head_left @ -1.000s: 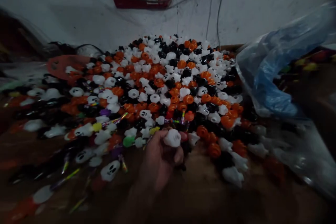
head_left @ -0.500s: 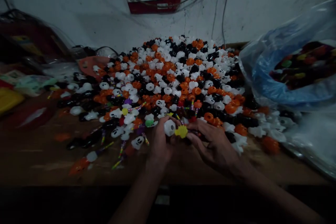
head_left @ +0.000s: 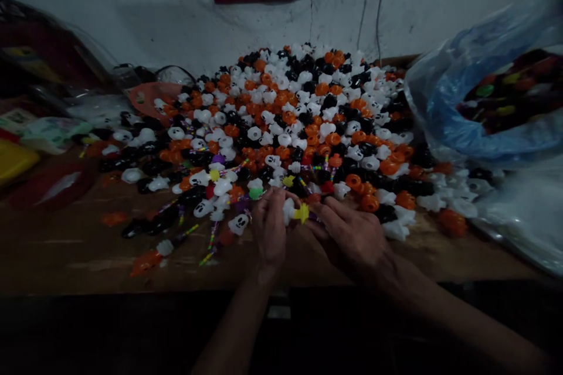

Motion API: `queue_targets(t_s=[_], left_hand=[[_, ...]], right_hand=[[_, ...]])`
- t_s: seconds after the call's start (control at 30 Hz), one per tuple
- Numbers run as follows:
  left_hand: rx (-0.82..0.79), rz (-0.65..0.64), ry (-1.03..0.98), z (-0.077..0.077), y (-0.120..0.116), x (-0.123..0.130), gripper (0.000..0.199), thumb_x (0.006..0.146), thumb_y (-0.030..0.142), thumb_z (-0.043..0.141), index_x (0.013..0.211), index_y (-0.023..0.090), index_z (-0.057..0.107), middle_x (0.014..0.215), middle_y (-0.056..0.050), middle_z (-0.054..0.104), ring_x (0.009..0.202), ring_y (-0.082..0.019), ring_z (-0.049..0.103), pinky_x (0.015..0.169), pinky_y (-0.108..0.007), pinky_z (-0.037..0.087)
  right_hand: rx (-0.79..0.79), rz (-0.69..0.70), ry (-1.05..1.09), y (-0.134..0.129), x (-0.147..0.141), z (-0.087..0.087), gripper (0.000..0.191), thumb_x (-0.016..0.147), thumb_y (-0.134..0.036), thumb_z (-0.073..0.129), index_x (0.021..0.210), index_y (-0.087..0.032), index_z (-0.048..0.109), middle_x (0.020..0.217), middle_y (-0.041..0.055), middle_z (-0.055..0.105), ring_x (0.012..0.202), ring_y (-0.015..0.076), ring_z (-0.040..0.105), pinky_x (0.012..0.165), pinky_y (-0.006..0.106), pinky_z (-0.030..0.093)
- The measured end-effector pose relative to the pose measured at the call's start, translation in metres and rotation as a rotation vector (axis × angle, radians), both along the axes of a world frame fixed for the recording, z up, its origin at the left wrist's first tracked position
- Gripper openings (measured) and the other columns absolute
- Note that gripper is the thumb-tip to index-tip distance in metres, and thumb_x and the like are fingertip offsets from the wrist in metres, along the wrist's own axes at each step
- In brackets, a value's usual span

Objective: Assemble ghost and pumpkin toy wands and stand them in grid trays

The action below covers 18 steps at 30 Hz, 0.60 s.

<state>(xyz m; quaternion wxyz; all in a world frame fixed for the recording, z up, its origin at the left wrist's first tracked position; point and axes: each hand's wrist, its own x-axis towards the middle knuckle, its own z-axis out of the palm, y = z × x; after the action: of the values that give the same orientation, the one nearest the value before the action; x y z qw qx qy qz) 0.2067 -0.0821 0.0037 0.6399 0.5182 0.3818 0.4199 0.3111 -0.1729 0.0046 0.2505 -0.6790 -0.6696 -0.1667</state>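
My left hand (head_left: 270, 225) is closed round a small white plastic piece (head_left: 288, 211), whose end shows at the fingertips. My right hand (head_left: 352, 231) pinches a yellow star-like piece (head_left: 301, 213) by its far side; a thin stem seems to run back into the fingers. The yellow piece touches the white one, between the two hands. Just behind the hands lies a big heap of small white, orange and black figures (head_left: 285, 120). A green piece (head_left: 255, 193) rests close to my left hand, and a white ghost head (head_left: 238, 223) lies to its left.
A clear and blue plastic bag (head_left: 444, 123) with coloured pieces inside stands at the right. An orange basket (head_left: 152, 99) lies behind the heap's left side. At the far left are a yellow object (head_left: 16, 163) and a red one (head_left: 55, 187). The wooden table (head_left: 79, 263) ends near my forearms.
The white and yellow pieces, apart before, are now together between my hands. My left fingers have closed further over the white piece. The whole view has shifted slightly.
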Motion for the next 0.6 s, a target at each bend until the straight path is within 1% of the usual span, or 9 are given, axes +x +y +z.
queue_targets(t_s=[0.13,0.2,0.27,0.33,0.4,0.47,0.53,0.57,0.6], left_hand=[[0.282,0.002,0.124,-0.006,0.003,0.000,0.028,0.087,0.025,0.042,0.065,0.017,0.057,0.070,0.000,0.058,0.068,-0.012,0.053,0.064,-0.021,0.041],[0.347,0.022,0.152,-0.007,0.001,0.001,0.028,0.088,0.023,0.040,0.066,0.018,0.056,0.070,0.000,0.058,0.073,-0.013,0.055,0.072,-0.022,0.041],[0.329,0.017,0.125,-0.007,-0.003,0.004,0.028,0.089,0.024,0.039,0.068,0.018,0.056,0.071,0.000,0.059,0.074,-0.014,0.056,0.075,-0.023,0.042],[0.293,-0.005,0.087,-0.007,-0.008,0.006,0.028,0.090,0.024,0.038,0.069,0.019,0.056,0.073,-0.001,0.060,0.075,-0.014,0.058,0.077,-0.024,0.043],[0.282,-0.029,0.087,-0.008,-0.012,0.006,0.028,0.090,0.023,0.037,0.069,0.019,0.055,0.075,-0.001,0.062,0.078,-0.014,0.059,0.079,-0.024,0.044],[0.282,-0.037,0.149,-0.006,-0.013,0.002,0.027,0.090,0.023,0.038,0.070,0.019,0.056,0.077,-0.002,0.063,0.079,-0.015,0.059,0.079,-0.024,0.045],[0.258,-0.040,0.262,0.003,-0.012,-0.004,0.024,0.089,0.025,0.041,0.073,0.020,0.059,0.081,-0.003,0.064,0.082,-0.016,0.059,0.080,-0.025,0.046],[0.237,-0.035,0.318,0.010,-0.010,-0.006,0.021,0.088,0.026,0.045,0.075,0.021,0.060,0.083,-0.003,0.065,0.085,-0.017,0.059,0.081,-0.027,0.046],[0.221,-0.059,0.370,0.017,-0.007,-0.007,0.018,0.088,0.028,0.048,0.077,0.021,0.061,0.086,-0.003,0.064,0.088,-0.018,0.059,0.083,-0.028,0.047]], right_hand=[[-0.027,0.058,-0.006,-0.001,-0.003,0.002,0.023,0.096,-0.028,0.039,0.090,-0.018,0.059,0.074,0.0025,0.060,0.063,0.0114,0.058,0.049,0.023,0.037],[-0.055,0.061,0.011,-0.003,-0.005,0.001,0.022,0.096,-0.027,0.038,0.091,-0.018,0.058,0.076,0.0029,0.060,0.065,0.0120,0.058,0.047,0.023,0.036],[-0.092,0.054,0.049,-0.005,-0.007,-0.002,0.021,0.095,-0.026,0.037,0.095,-0.019,0.058,0.079,0.0036,0.060,0.067,0.0123,0.058,0.046,0.023,0.036],[-0.093,0.071,0.102,-0.006,-0.009,-0.007,0.024,0.096,-0.023,0.034,0.103,-0.019,0.056,0.087,0.0055,0.062,0.072,0.0132,0.060,0.048,0.022,0.039],[-0.100,0.106,0.170,-0.005,-0.009,-0.013,0.028,0.095,-0.020,0.031,0.113,-0.019,0.052,0.096,0.0082,0.062,0.080,0.0149,0.061,0.055,0.022,0.045],[-0.125,0.135,0.230,-0.002,-0.009,-0.016,0.029,0.094,-0.018,0.031,0.116,-0.018,0.049,0.101,0.0096,0.062,0.086,0.0157,0.061,0.064,0.023,0.049],[-0.156,0.161,0.227,0.002,-0.011,-0.015,0.027,0.094,-0.017,0.032,0.115,-0.017,0.050,0.100,0.0092,0.063,0.086,0.0151,0.061,0.065,0.022,0.049],[-0.153,0.162,0.197,0.004,-0.012,-0.012,0.026,0.094,-0.017,0.032,0.113,-0.017,0.051,0.098,0.0083,0.063,0.082,0.0145,0.061,0.061,0.022,0.047],[-0.146,0.156,0.154,0.006,-0.012,-0.009,0.025,0.094,-0.019,0.033,0.111,-0.016,0.052,0.096,0.0072,0.064,0.077,0.0141,0.061,0.054,0.022,0.044]])
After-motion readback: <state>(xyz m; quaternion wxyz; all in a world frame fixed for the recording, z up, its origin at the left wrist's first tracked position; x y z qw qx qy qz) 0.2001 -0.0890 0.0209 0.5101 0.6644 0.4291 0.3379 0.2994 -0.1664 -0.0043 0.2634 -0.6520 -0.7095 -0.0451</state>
